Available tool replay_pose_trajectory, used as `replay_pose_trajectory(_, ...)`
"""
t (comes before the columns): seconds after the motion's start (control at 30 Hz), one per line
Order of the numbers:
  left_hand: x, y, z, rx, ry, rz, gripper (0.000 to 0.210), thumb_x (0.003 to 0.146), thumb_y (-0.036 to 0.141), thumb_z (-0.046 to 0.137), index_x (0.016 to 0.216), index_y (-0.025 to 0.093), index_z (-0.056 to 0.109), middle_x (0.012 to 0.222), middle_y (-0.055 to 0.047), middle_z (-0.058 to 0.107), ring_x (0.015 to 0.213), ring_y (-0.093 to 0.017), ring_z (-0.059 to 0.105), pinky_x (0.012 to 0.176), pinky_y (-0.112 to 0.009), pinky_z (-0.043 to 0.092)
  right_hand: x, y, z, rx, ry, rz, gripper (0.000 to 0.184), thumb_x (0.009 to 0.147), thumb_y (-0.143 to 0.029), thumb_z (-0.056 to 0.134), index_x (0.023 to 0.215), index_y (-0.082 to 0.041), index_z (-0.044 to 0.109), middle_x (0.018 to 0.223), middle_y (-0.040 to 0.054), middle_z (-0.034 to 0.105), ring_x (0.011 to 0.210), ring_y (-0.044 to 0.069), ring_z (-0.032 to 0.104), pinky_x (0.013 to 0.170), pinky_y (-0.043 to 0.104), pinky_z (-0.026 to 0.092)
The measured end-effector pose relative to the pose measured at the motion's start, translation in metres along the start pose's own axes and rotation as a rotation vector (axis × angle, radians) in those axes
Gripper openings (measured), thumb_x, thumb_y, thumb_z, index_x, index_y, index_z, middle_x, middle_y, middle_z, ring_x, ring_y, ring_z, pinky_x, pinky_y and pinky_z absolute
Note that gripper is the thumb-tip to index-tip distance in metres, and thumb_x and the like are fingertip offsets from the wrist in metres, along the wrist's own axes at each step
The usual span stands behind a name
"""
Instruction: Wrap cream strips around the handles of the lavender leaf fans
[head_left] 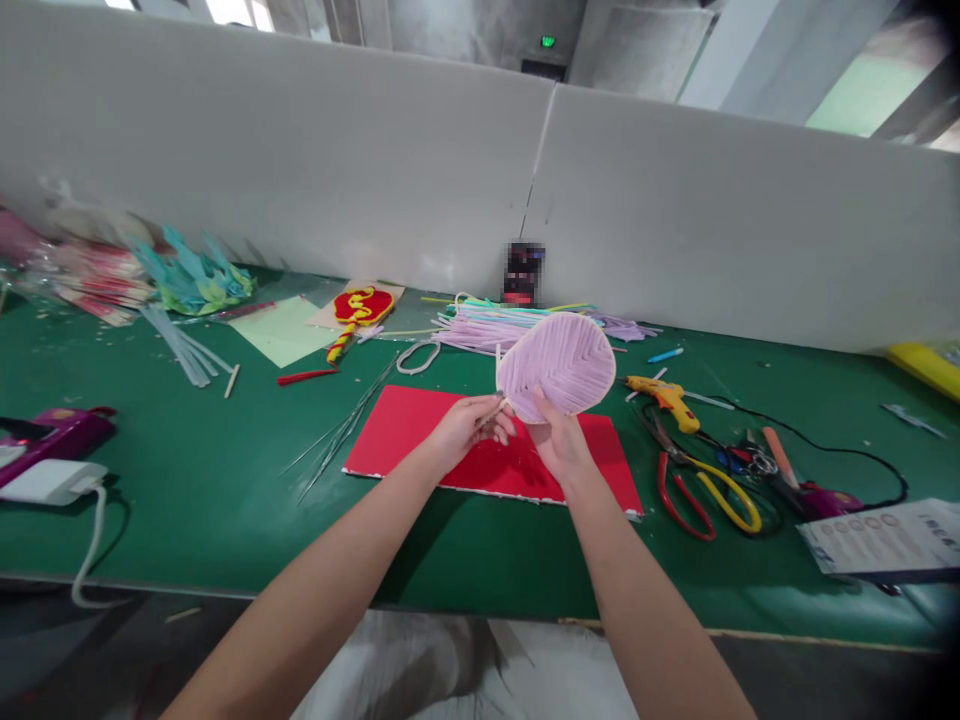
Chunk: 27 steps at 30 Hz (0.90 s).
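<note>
In the head view a lilac leaf-shaped piece of pipe cleaners (561, 362) with a pale edge is raised above a red board (420, 420). My right hand (559, 440) grips it from below, thumb across its face. At its lower left edge, my left hand (476, 420) pinches the pale end of the edging strip, its fingers curled. Behind the piece lies a bundle of lilac and green pipe cleaners (480, 328). A loop of pale pipe cleaner (418, 357) rests to the left of the bundle.
On the right lie a yellow glue gun (667, 398), pliers (686, 480) and a printed box (885, 540). Leftward are thin wires (337, 435), a red-and-yellow fan shape (361, 308), green paper (277, 328) and a white charger (56, 482). A grey partition (337, 170) stands behind.
</note>
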<state>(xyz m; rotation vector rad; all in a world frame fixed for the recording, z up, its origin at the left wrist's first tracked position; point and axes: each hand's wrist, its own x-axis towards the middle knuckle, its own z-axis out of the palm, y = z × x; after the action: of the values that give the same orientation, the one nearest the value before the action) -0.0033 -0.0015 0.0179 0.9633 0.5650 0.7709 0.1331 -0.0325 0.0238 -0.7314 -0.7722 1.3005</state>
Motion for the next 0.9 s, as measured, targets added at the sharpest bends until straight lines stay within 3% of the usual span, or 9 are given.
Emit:
replay_pose_trajectory(0.3,-0.002,0.001,-0.004,-0.150,-0.032,-0.147,0.025,0.082,0.026,0.045,0.068,0.012,0.060,0.051,-0.003,0.056,0.045,-0.009,0.052,0.049,-0.021,0.041,0.000,-0.001,-0.001,0.077,0.017,-0.012,0.035,0.067,-0.023,0.067,0.100,-0.025,0.058,0.093,-0.0015,0.068,0.091,0.016,0.060,0.091,0.034,0.043)
replay_pose_trajectory(0.5,-0.009,0.007,-0.001,-0.100,-0.065,-0.223,0.021,0.078,0.026,0.048,0.063,0.014,0.055,0.046,0.000,0.046,0.042,-0.008,0.041,0.046,-0.022,0.036,-0.003,-0.003,0.000,0.036,0.020,0.004,0.035,0.065,-0.024,0.069,0.098,-0.026,0.060,0.101,-0.0005,0.066,0.100,0.019,0.058,0.091,0.036,0.043)
replay_pose_trajectory(0.6,-0.008,0.007,0.003,0.007,-0.049,-0.109,0.022,0.077,0.030,0.049,0.061,0.015,0.052,0.040,0.005,0.035,0.037,-0.006,0.030,0.042,-0.021,0.029,-0.003,-0.004,0.001,0.035,0.003,-0.009,0.034,0.064,-0.025,0.069,0.097,-0.026,0.060,0.103,-0.0008,0.065,0.101,0.018,0.057,0.091,0.036,0.043)
replay_pose_trajectory(0.7,-0.005,0.007,0.007,0.211,0.040,0.064,0.026,0.079,0.035,0.047,0.061,0.016,0.049,0.040,0.006,0.033,0.037,-0.006,0.027,0.041,-0.021,0.023,0.001,0.000,-0.002,0.041,0.010,0.026,0.029,0.067,-0.028,0.067,0.095,-0.024,0.061,0.100,-0.0002,0.066,0.096,0.017,0.058,0.084,0.033,0.046)
replay_pose_trajectory(0.9,-0.009,0.008,0.010,0.988,0.361,0.381,0.030,0.085,0.035,0.036,0.066,0.018,0.052,0.051,0.002,0.046,0.047,-0.010,0.042,0.049,-0.022,0.027,0.006,0.010,-0.012,-0.005,0.125,0.204,0.030,0.062,-0.040,0.070,0.085,-0.022,0.063,0.084,0.0013,0.068,0.078,0.016,0.063,0.064,0.027,0.049)
